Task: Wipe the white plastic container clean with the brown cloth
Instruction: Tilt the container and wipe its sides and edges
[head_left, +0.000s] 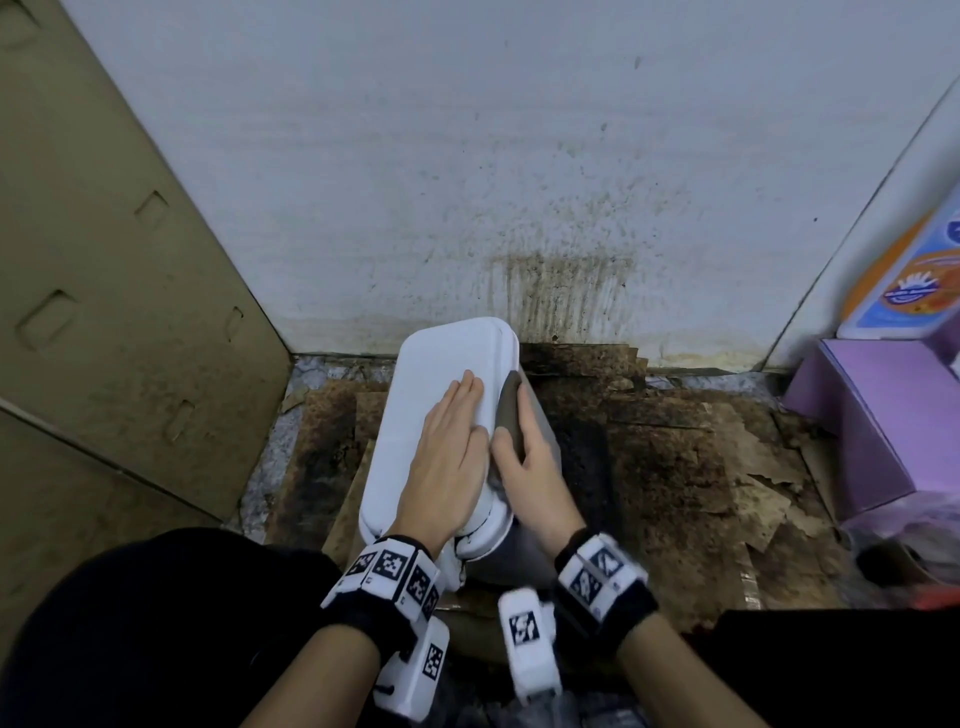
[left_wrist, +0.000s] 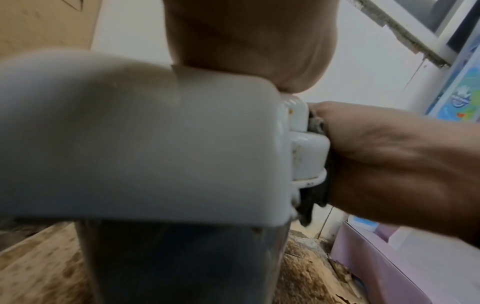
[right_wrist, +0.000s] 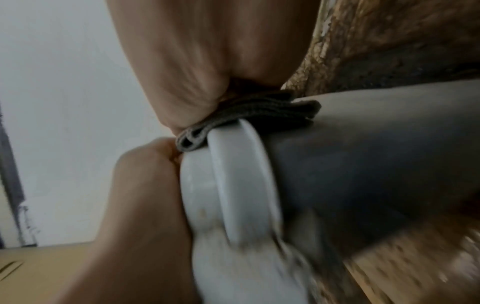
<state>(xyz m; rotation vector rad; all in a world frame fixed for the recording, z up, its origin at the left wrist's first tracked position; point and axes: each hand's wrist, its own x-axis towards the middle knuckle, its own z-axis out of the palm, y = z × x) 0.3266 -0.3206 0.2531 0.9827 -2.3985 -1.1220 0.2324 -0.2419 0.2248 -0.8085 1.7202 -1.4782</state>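
Stained floor (head_left: 675, 467), flat left hand (head_left: 447, 447) atop white container (head_left: 431, 364), right hand (head_left: 530, 467) grip pressing brown cloth (head_left: 511, 410) against its side.

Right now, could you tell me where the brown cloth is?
In the head view, the cloth is under the right hand, pressed against the right edge of the container lid, beside the left hand.

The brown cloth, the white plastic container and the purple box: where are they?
brown cloth (head_left: 511, 410), head view, its folded edge above the right hand.
white plastic container (head_left: 441, 364), head view, bare lid top.
purple box (head_left: 878, 415), head view, its top face.
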